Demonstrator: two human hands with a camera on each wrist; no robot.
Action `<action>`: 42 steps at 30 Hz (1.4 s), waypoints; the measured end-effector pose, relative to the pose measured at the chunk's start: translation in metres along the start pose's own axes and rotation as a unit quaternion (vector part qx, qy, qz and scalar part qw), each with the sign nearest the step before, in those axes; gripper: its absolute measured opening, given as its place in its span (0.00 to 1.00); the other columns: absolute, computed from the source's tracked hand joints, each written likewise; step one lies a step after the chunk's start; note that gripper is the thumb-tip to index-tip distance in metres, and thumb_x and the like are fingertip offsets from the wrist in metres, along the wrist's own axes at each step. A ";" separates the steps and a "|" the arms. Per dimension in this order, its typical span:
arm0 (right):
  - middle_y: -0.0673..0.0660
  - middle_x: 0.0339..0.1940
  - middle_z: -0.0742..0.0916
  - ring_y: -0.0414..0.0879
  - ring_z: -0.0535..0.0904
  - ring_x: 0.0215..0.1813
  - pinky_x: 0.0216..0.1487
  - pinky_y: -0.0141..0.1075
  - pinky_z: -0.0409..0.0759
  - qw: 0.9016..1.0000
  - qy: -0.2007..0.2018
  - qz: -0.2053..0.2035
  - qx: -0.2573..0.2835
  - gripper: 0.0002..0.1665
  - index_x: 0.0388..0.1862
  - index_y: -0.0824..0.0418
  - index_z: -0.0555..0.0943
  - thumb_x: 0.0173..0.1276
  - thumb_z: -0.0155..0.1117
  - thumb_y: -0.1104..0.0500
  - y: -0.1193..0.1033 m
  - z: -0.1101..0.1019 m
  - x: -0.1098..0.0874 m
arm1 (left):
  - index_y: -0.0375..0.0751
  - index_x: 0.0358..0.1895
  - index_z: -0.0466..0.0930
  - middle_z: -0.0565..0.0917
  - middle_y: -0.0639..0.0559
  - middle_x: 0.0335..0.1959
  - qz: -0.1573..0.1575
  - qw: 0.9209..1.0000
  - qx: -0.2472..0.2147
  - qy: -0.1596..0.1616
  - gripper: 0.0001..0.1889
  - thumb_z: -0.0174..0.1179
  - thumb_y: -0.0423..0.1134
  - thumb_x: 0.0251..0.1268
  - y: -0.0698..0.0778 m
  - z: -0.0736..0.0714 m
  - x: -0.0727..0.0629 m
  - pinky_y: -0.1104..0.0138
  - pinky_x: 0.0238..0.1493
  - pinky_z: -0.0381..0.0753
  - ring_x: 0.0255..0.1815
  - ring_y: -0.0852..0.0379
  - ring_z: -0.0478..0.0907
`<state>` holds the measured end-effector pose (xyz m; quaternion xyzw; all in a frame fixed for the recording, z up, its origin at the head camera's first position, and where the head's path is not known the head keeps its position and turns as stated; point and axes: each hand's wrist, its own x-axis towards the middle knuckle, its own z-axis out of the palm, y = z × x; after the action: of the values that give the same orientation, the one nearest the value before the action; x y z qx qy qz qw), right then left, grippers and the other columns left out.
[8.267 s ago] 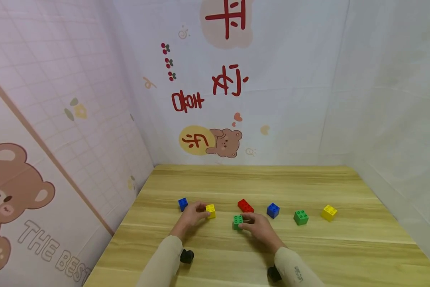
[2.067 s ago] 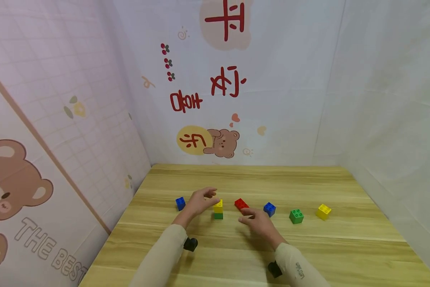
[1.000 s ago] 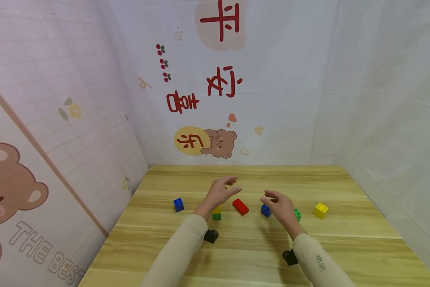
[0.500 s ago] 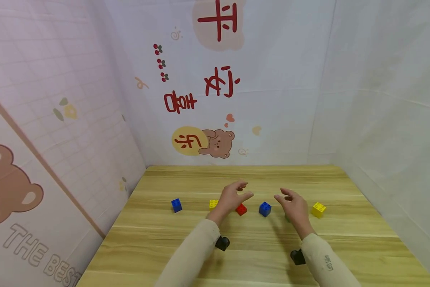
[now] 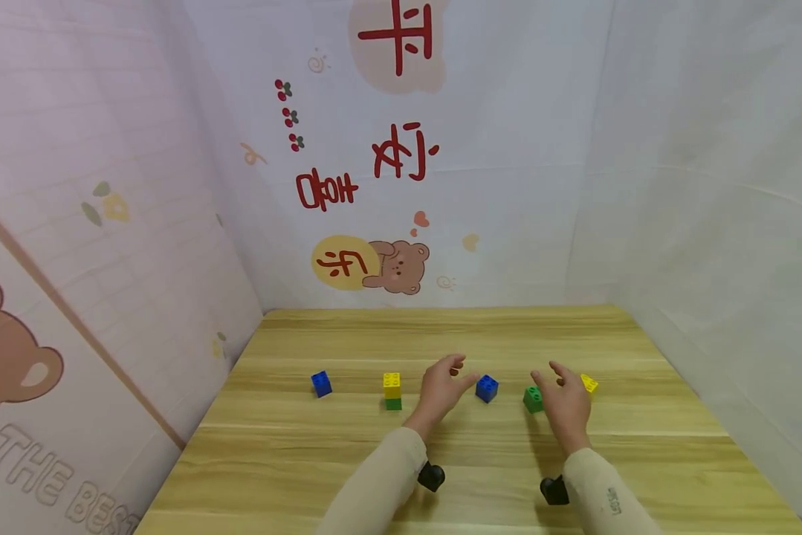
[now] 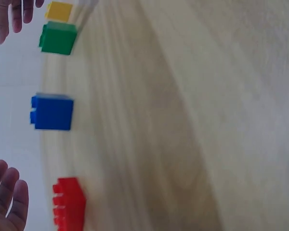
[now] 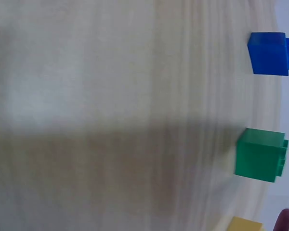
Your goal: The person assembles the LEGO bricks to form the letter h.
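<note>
Central blue block [image 5: 487,388] on table [image 5: 273,446]. Just left of it: left hand [image 5: 440,388], fingers relaxed, hiding red block [image 6: 72,204] from head view. Right of it: green block [image 5: 533,399], then yellow block [image 5: 589,383] (both partly covered by right hand [image 5: 566,405], fingers likewise loose). Farther left: yellow-on-green stack [image 5: 392,391], second blue block [image 5: 321,383].

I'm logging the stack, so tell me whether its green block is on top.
No, the yellow block sits on the green block.

A wood-grain table [image 5: 494,468] meets a white wall [image 5: 521,148] printed with red characters [image 5: 397,34].
</note>
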<state>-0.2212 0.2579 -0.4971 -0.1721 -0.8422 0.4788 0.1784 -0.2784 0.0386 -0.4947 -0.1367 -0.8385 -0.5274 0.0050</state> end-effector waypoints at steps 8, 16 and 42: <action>0.75 0.68 0.71 0.70 0.68 0.65 0.61 0.62 0.67 0.998 0.038 0.045 0.017 0.45 0.73 0.73 0.62 0.73 0.60 0.42 0.015 0.009 -0.010 | 0.42 0.61 0.80 0.82 0.46 0.55 -0.044 0.998 -0.024 0.029 0.26 0.70 0.49 0.62 -0.009 0.028 -0.005 0.56 0.51 0.80 0.54 0.48 0.78; 0.76 0.65 0.72 0.70 0.69 0.64 0.62 0.62 0.66 0.996 0.044 0.073 0.024 0.41 0.70 0.75 0.65 0.72 0.63 0.48 0.018 0.015 -0.018 | 0.38 0.60 0.80 0.83 0.47 0.53 -0.063 0.995 0.013 0.074 0.28 0.72 0.48 0.59 -0.008 0.049 -0.009 0.54 0.50 0.80 0.52 0.48 0.79; 0.75 0.62 0.75 0.69 0.71 0.62 0.61 0.61 0.68 0.994 0.049 0.093 -0.005 0.37 0.67 0.75 0.68 0.68 0.66 0.52 0.022 0.028 -0.025 | 0.41 0.50 0.84 0.84 0.49 0.43 -0.073 0.988 0.082 0.105 0.21 0.74 0.48 0.56 -0.009 0.069 -0.005 0.56 0.42 0.81 0.43 0.50 0.82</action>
<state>-0.2095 0.2363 -0.5327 -0.2740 -0.8150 0.4805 0.1728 -0.2664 0.0952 -0.5341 -0.0178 -0.8816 -0.4671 0.0661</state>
